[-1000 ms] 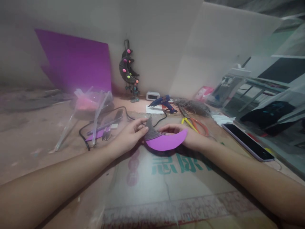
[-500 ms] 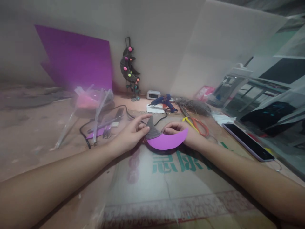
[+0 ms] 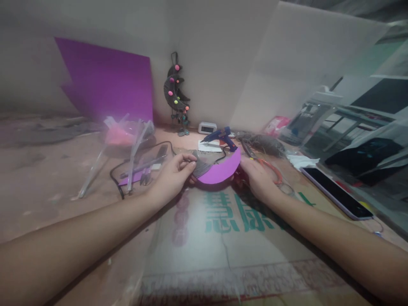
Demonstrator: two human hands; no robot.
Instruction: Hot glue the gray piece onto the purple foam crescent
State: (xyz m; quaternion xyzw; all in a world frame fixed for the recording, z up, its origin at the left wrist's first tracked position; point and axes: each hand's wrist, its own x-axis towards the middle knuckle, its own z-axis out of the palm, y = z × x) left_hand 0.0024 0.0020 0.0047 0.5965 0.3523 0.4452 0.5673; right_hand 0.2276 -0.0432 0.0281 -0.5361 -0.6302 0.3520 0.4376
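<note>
A purple crescent-shaped cutout is held a little above the cardboard mat. Grey yarn is wound closely round its left part; the right part is bare purple. My left hand pinches the wound end between thumb and fingers. Beside the crescent's right tip is my right hand, with its fingers curled in under and behind it. Those fingertips are dark and partly hidden, so what they hold cannot be made out.
Behind the crescent, a blue glue gun rests by a white clock. Orange-handled scissors and a grey yarn bundle lie right of it. A phone is farther right. A decorated moon hanging and purple sheet stand behind.
The crescent has tilted, its right tip now higher. My right hand has moved from behind the crescent to beside and below its right tip. My left hand keeps its pinch.
</note>
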